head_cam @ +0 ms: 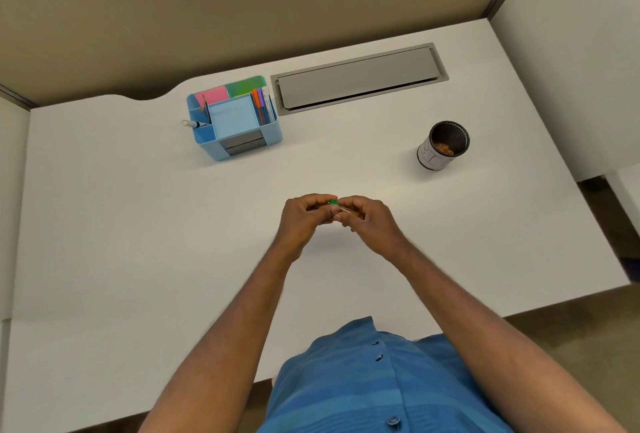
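At frame centre, pinched between the left hand (304, 219) and the right hand (372, 221), fingers of both curled close round it: a small thin pale stick with a green tip (333, 203), held just above the white desk top (138, 224). Too small to identify for sure (a pin or a refill, perhaps). Likely hazards: slipping from the fingertips under a twist or pull, then rolling across the surface toward the lower edge; bending or snapping if forced; pricking a finger if pointed. Well apart at upper left, the light blue plastic desk organiser (207, 143); at upper right, the black mesh cup with a white paper wrap (427, 155). Little danger of knocking either.
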### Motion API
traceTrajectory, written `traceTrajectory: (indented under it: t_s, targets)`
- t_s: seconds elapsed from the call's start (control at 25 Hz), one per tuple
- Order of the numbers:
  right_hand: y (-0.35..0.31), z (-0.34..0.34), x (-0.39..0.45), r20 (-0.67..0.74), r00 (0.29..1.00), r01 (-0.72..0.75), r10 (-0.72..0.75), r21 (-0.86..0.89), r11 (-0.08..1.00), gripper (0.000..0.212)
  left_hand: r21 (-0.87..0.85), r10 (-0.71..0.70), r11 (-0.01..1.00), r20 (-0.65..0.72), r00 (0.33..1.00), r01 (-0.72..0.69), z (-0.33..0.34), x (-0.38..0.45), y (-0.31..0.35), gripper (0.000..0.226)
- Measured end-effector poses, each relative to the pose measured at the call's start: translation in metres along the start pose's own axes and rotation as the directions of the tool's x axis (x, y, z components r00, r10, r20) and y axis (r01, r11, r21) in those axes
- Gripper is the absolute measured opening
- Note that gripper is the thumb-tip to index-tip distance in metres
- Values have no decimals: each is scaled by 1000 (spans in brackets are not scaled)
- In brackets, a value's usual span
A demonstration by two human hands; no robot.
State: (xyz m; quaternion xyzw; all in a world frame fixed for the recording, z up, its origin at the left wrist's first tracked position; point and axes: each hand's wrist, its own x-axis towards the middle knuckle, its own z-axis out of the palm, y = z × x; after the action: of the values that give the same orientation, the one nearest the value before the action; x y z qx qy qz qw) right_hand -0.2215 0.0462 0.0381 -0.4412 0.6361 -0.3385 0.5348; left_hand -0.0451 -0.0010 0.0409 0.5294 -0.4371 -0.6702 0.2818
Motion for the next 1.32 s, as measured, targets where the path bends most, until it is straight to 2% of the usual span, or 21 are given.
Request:
traceTrajectory:
  t_s: [0.08,0.24,0.44,0.56,0.64,0.8,0.88,0.96,1.04,1.12,1.2,1.32]
  targets:
    - [0,-2,0,-9,1000,6,-7,-31,999,19,-5,-5,1000,-28,1000,5,5,0,0,22]
    - [1,-15,0,72,997,-9,14,-71,997,22,-5,-22,1000,13,1000,22,7,0,-1,22]
    - [2,-18,-1,11,1000,1,0,-69,998,23,-14,-15,1000,-23,1000,14,17,1,-1,21]
    - [3,-26,0,53,999,6,-2,-74,997,22,-48,-43,998,23,999,44,16,5,0,18]
    - [3,-34,0,84,996,-5,9,-50,999,22,-89,-68,993,56,996,73,15,6,0,17]
    - [8,-39,-2,6,1000,-14,14,44,999,24,-209,-113,970,59,992,123,15,11,-3,19]
    - [10,-46,-2,-21,1000,-17,20,133,991,24,-199,-130,971,29,991,133,17,15,-7,19]
    - [11,-56,-3,-49,998,-15,27,218,976,25,-94,-136,987,-50,989,131,18,19,-14,20]
    - [12,-68,-2,-87,995,-22,48,283,959,26,137,-96,983,-176,980,121,18,25,-24,22]
    - [13,-81,-3,-120,990,-28,68,311,950,27,339,-42,931,-269,962,135,17,30,-36,22]
    - [13,-90,-4,-146,986,-32,82,318,948,28,458,0,878,-292,956,140,12,31,-46,20]
    - [15,-104,-5,-190,978,-25,88,310,950,29,569,78,818,-252,965,83,12,35,-58,19]
